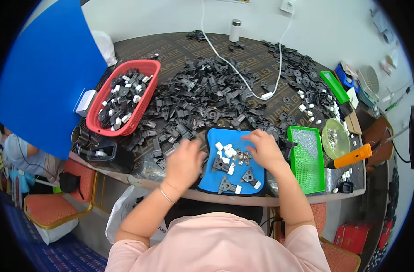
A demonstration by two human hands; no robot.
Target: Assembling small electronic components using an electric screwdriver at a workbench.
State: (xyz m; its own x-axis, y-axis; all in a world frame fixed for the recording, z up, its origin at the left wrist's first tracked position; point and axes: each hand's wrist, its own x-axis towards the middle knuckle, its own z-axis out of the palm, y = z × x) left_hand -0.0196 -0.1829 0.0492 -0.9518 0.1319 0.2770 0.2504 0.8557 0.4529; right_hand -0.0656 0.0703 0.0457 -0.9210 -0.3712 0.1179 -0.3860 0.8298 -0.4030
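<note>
A blue mat [211,183] lies at the table's near edge in front of me. On it are several white plastic caps [227,149], a cluster of small round metal pieces [242,157] and three black plastic parts [227,185], each with a white cap at one end. My left hand [185,162] is at the mat's left edge, close to the heap of black parts; motion smears its fingers. Over the mat's upper right corner, beside the metal pieces, my right hand [263,146] has its fingers apart, and nothing shows in them.
Loose black parts [207,86] cover the table's middle. A red basket [146,97] of black and white pieces stands left. To the right are a green tray [322,174], a yellowish bowl [336,152] and an orange-handled tool [352,156]. A white cable [236,72] crosses the heap.
</note>
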